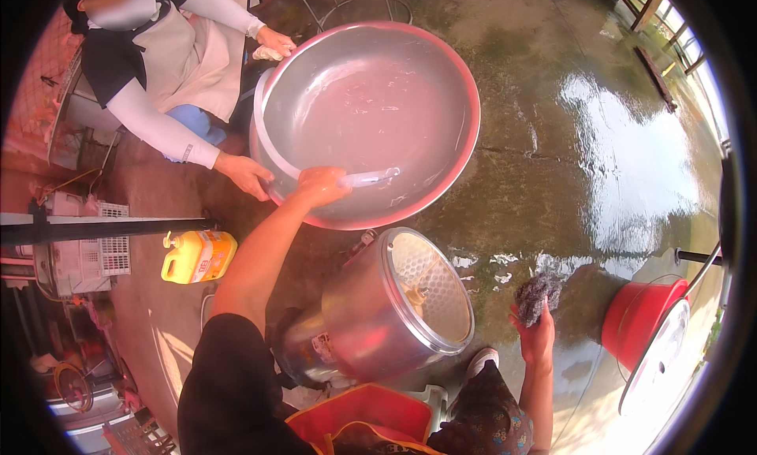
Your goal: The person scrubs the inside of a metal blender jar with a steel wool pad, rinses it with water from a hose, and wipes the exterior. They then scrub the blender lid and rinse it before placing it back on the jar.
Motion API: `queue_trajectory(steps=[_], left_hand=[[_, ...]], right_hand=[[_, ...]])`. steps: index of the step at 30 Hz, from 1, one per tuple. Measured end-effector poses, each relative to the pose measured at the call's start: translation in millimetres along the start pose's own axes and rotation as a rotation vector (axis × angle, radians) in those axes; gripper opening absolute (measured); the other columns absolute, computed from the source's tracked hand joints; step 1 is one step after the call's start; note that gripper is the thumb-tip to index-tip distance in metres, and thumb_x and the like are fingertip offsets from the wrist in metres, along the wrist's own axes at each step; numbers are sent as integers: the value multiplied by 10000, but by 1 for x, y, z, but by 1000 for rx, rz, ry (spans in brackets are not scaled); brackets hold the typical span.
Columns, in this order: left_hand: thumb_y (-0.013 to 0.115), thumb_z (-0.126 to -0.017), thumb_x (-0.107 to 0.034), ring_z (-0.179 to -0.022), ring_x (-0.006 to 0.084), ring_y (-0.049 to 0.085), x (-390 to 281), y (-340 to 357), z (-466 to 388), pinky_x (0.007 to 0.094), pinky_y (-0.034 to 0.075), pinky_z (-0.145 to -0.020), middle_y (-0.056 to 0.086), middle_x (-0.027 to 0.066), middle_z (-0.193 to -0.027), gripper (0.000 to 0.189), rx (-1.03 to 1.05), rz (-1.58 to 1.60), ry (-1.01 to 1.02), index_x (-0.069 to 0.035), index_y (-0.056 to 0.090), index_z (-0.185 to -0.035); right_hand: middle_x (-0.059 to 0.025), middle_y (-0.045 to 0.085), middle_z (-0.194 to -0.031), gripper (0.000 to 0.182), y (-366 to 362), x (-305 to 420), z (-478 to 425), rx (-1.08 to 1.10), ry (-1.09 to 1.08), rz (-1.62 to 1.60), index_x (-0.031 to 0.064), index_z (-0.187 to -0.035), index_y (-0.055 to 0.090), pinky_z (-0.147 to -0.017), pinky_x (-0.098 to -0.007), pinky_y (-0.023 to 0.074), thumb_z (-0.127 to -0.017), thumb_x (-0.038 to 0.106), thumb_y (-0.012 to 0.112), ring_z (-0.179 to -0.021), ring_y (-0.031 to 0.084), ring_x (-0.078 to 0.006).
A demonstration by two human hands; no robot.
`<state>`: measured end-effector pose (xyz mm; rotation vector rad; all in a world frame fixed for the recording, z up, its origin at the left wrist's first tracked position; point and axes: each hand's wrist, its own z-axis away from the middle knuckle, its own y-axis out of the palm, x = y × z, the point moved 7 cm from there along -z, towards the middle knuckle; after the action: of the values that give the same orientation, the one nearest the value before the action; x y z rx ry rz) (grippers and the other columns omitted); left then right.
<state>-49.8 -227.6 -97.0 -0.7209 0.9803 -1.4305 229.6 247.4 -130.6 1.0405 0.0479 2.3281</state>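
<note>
My left hand (pixel 322 186) is closed around a pale flexible hose (pixel 275 147), whose end points into a large round metal basin (pixel 378 100). The basin is tilted, and another person (pixel 177 47) grips its rim with both hands, a pale cloth or glove by one of them. To the right, my right hand (pixel 535 331) holds a dark metal scouring pad (pixel 537 298) above the wet floor. Between my arms stands a tilted metal drum (pixel 366 319) with a perforated inside and a fitting at its centre.
A yellow pump jug (pixel 200 256) stands on the floor to the left, near a dark pole (pixel 118 227) and white plastic crates (pixel 114 242). A red bucket (pixel 639 319) and a round pale lid (pixel 656 357) are at the right. The concrete floor (pixel 514 200) is wet.
</note>
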Motion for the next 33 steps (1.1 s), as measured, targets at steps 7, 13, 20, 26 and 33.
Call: queue_trajectory(steps=[7,13,20,26,33], left_hand=[[631,-861,-339,-844,342,637,-90,-136,95,440,473,-745,662,139,-855,293,-160,325,265,-91,652,-1015],[609,-920,-360,-860,353,640,-136,-126,119,448,474,-742,660,159,-901,320,-12,306,238,-88,615,-1090],[605,-927,-381,-899,351,649,-167,-79,108,455,479,-755,670,155,-932,358,127,248,343,-114,595,-1164],[623,-919,-335,-1031,315,650,-225,-58,91,420,485,-891,678,131,-1142,430,-80,264,541,-173,586,-1316],[650,-870,-257,-886,311,685,-233,-118,119,384,515,-810,719,135,-987,343,178,-95,404,-145,694,-1191]], right_hand=[[-237,332,-1464,527,188,66,-14,477,318,-456,15,-1433,349,-1043,-588,423,-1032,354,398,-1284,419,-482],[-264,182,-1534,673,250,124,-60,414,206,-1053,98,-1510,192,-1070,-628,375,-1009,512,367,-1347,347,-457],[-168,329,-1454,518,215,95,-87,380,130,-736,101,-1423,348,-1064,-598,388,-1045,454,328,-1302,396,-407],[-111,513,-1295,414,190,51,-88,266,145,-557,70,-1318,497,-1027,-490,466,-1058,367,372,-1145,512,-322],[-101,581,-1233,439,158,11,-83,230,324,-252,24,-1303,519,-962,-483,510,-1016,356,498,-1060,592,-266]])
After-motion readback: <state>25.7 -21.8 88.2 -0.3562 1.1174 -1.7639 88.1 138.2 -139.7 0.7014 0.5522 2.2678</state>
